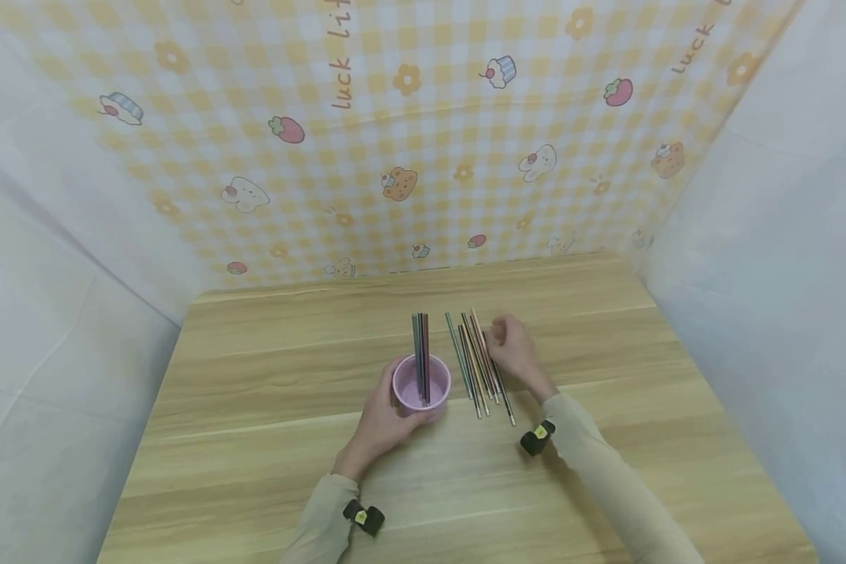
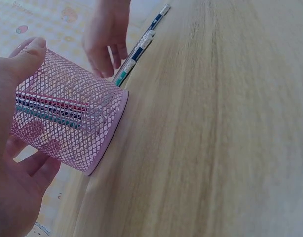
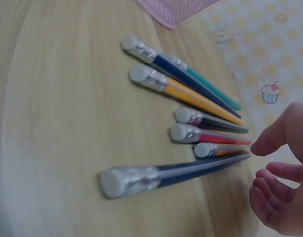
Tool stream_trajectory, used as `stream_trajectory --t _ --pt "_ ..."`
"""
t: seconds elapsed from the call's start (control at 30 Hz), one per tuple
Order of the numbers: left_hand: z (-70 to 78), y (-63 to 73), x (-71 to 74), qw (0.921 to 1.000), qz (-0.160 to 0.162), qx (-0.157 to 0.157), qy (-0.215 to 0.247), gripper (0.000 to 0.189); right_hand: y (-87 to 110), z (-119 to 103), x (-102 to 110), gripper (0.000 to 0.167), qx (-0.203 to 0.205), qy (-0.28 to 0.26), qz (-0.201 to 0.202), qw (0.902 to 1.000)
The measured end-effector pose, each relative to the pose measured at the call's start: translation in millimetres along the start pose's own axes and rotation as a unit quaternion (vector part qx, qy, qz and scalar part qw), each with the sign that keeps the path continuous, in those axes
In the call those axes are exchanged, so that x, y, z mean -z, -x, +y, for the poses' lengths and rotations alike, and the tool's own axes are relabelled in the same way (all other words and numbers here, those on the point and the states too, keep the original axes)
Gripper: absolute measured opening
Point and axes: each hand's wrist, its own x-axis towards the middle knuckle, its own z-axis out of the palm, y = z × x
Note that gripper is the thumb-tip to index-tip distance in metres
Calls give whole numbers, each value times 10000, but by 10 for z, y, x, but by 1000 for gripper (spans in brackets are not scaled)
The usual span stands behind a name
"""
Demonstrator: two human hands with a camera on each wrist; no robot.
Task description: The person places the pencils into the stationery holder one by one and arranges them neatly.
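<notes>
My left hand (image 1: 381,415)'s wrapped round the pink mesh cup (image 2: 75,74), probably so it won't tip with those standing pencils (image 1: 421,352), while my right hand (image 1: 513,345), loosely open, hovers by the loose pencils (image 3: 191,98) on the bench (image 1: 254,439), right of the cup.

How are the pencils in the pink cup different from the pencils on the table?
The cup pencils stand up inside the pink mesh cup, but the table pencils lie on the wood-grain table. There are fewer cup pencils than table pencils. The table pencils include a yellow pencil; no yellow shows among the cup pencils. Both bunches are long and thin with mixed colors.
</notes>
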Motion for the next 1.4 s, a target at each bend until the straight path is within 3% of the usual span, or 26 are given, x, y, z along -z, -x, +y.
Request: stream_trajectory --t 0.27,0.6,0.67,0.8,1.0,1.3,1.4 --pt "10 -7 2 10000 25 -20 16 102 5 71 -16 45 -285 132 -111 9994" --pt "9 -10 5 10000 43 -32 -8 102 7 -13 -11 48 -535 630 -483 9954" --pt "6 -9 7 10000 35 -35 3 102 5 -25 -7 42 -571 734 -552 9941" --pt "4 3 8 10000 13 -38 20 102 -1 -53 11 13 -657 956 -689 9909" --pt "10 13 4 9999 -14 -130 22 101 2 -65 36 31 -851 1137 -840 9863" --pt "33 19 3 10000 -22 -14 91 101 56 -63 73 3 -582 1274 -821 9867" --pt "-3 15 4 9999 -50 -85 60 101 56 -46 79 4 -587 1248 -807 9872"
